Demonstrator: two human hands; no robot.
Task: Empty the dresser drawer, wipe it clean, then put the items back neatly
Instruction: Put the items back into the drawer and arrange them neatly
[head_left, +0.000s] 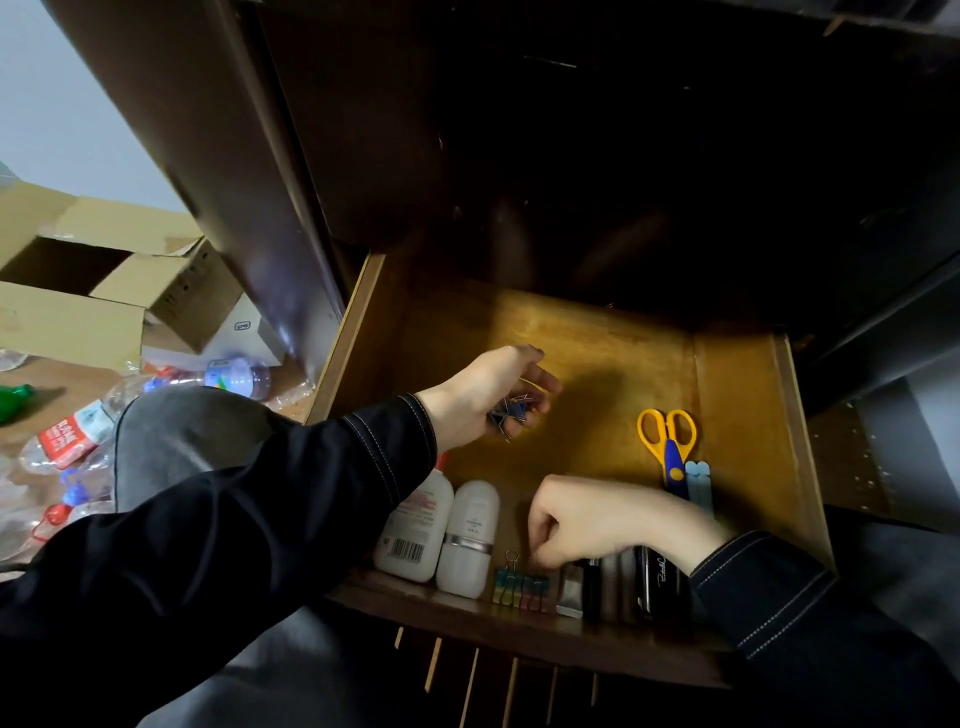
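- Right hand curls over the binder clips at the drawer's front; fingertips hidden, so its hold is unclear.
- Left hand cups blue clips above the amber, open drawer.

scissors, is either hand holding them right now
No, the scissors lie on the drawer floor near its right wall; the left hand holds small blue clips and the right hand reaches down at the drawer's front.

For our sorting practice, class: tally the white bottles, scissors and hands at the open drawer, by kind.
White bottles: 2
Scissors: 1
Hands: 2 (left hand holding blue clips, right hand)
Total: 5
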